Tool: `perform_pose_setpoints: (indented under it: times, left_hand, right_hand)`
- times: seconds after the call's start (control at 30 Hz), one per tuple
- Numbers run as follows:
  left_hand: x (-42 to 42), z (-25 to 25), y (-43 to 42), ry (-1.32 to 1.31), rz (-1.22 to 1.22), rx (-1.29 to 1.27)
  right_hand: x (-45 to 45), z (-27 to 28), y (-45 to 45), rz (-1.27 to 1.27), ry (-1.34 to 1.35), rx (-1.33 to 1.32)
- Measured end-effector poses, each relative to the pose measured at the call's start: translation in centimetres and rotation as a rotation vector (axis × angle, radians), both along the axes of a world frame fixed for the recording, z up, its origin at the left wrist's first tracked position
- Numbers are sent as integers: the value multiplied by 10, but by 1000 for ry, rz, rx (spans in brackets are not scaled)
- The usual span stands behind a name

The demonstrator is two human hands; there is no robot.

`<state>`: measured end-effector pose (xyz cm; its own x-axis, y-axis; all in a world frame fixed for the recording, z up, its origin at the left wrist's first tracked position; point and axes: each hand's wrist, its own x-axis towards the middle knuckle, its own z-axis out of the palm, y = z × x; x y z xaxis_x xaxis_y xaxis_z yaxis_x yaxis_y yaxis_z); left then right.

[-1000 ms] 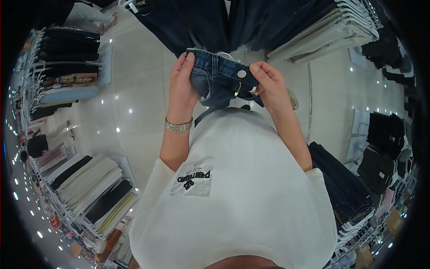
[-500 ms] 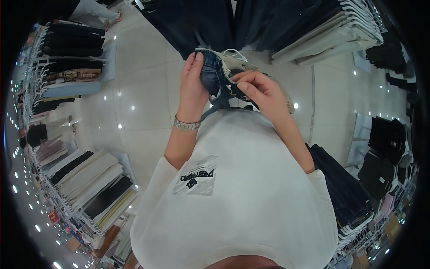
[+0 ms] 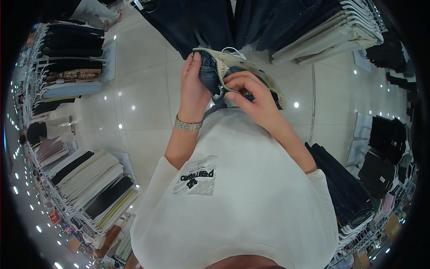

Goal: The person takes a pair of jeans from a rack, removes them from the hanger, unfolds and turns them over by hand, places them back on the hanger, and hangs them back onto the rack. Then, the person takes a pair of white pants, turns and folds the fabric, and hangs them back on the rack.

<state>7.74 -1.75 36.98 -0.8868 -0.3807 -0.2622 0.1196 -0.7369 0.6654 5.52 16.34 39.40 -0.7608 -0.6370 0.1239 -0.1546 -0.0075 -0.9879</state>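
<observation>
A pair of dark blue jeans (image 3: 208, 74) is held up in front of my chest, its waistband gaping so that the pale inner lining shows. My left hand (image 3: 193, 80) grips the waistband at its left end, thumb on the denim. With bent fingers, my right hand (image 3: 251, 92) pinches the waistband edge near the fly, beside a small metal piece too small to name. A white hanger loop (image 3: 235, 52) shows behind the waistband. The legs of the jeans are mostly hidden below my hands.
Dark jeans (image 3: 192, 27) and pale trousers (image 3: 327, 42) hang just ahead. Racks of folded-over trousers (image 3: 92, 175) line the left, and more dark jeans (image 3: 338, 188) hang close on my right. A person's legs (image 3: 92, 13) show at the upper left. Glossy tiles (image 3: 148, 94) cover the floor.
My right hand has shifted left and slightly down along the waistband. The waistband gapes wider, with more of its printed inner lining showing on the right. My left hand has barely moved.
</observation>
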Motion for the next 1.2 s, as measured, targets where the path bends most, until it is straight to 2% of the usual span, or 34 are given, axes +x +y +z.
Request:
perform_pose_setpoints:
  times: [0.2, 0.3, 0.4, 0.7, 0.8, 0.9, 1.0, 1.1, 1.2]
  left_hand:
    - [0, -1, 1, 4, 10, -4]
    - [0, 1, 3, -6, 13, -13]
    - [-2, 0, 6, 6, -1, -24]
    - [3, -2, -1, 6, 17, -58]
    - [4, -2, -3, 14, 7, -51]
    - [4, -2, -3, 5, 16, -45]
    - [3, -4, -3, -3, 18, -41]
    - [3, -6, -3, 13, -6, -35]
    - [1, -6, -3, 5, -45, -45]
  right_hand:
    - [0, 4, -4, -50, 172, 155]
    - [2, 5, -10, -161, 495, 285]
    - [-1, 0, -13, -261, 653, 269]
    - [-12, -14, -5, -318, 574, 188]
    - [-12, -19, -4, -308, 504, 203]
    - [-10, -14, -2, -286, 112, 210]
    - [-19, -21, 3, -202, -393, 90]
    - [-23, -26, 8, -153, -619, -26]
    - [-28, -41, 7, -155, -811, -284]
